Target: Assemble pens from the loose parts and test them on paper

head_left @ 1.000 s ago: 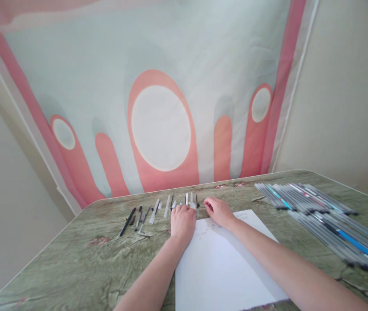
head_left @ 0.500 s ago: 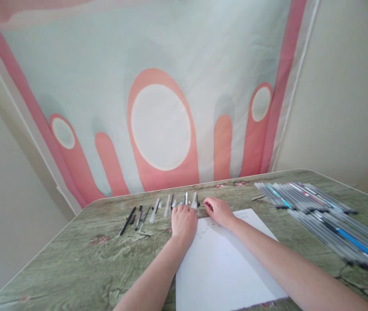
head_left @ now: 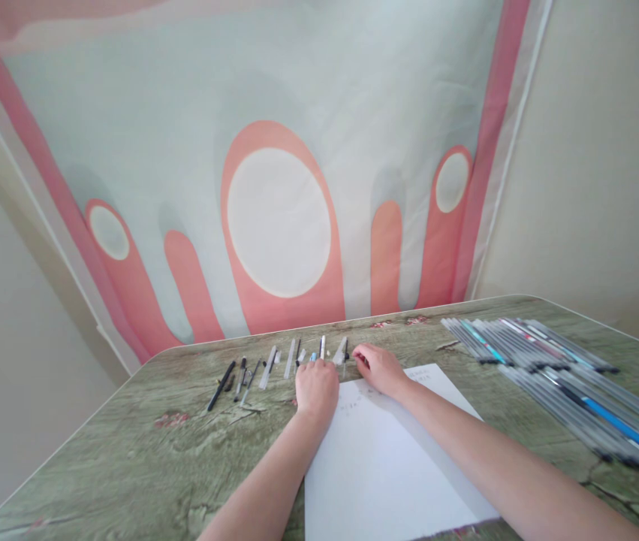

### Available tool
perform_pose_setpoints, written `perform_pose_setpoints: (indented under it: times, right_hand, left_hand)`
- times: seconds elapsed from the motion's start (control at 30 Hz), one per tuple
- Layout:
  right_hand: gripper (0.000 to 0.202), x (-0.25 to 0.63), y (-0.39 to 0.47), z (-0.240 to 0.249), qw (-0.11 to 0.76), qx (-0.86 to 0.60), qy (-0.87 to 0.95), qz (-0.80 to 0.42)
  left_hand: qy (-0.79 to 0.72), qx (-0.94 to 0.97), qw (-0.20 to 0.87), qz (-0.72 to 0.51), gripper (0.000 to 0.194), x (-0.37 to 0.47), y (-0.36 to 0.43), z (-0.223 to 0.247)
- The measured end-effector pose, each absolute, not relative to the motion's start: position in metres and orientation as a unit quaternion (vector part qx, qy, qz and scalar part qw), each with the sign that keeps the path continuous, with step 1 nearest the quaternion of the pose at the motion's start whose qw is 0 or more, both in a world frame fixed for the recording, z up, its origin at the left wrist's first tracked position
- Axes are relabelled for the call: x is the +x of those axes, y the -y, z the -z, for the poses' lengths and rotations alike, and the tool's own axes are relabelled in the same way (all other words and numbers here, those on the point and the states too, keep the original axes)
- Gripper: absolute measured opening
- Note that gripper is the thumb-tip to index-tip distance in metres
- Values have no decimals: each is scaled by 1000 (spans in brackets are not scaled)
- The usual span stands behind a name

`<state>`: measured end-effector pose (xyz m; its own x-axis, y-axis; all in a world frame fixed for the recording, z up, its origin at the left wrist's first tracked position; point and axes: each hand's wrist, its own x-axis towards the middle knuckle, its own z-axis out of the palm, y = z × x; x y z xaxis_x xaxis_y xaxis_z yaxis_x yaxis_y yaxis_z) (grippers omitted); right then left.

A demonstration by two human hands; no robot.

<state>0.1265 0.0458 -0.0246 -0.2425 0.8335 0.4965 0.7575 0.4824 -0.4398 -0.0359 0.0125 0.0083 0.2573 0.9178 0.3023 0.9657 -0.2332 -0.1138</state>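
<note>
Clear plastic pen piece (head_left: pixel 340 350) can be seen between the hands, long axis pointing mostly away, nearer the left hand (head_left: pixel 317 391), fingers bunched, than the right hand (head_left: pixel 380 368), fingers curled; whether anything's pinched can't be told tbh.

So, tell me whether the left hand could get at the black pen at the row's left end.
Probably yes: the left hand need only pass over loose pen parts, and nothing covers the black pen.
</note>
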Motion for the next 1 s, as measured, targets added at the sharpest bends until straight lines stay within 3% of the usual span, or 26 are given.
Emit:
perform_pose_setpoints:
  times: [0.6,0.8,1.0]
  right_hand:
    - [17,125,-42,20,326,-497,803,-36]
    - [21,120,-34,11,240,-434,868,32]
    - [26,114,-37,9,134,-373,910,122]
  left_hand:
    - [628,-766,107,92,24,-35,-21,0]
    - [641,-754,59,134,29,-37,-20,0]
    - [609,-743,-26,277,31,-35,-21,1]
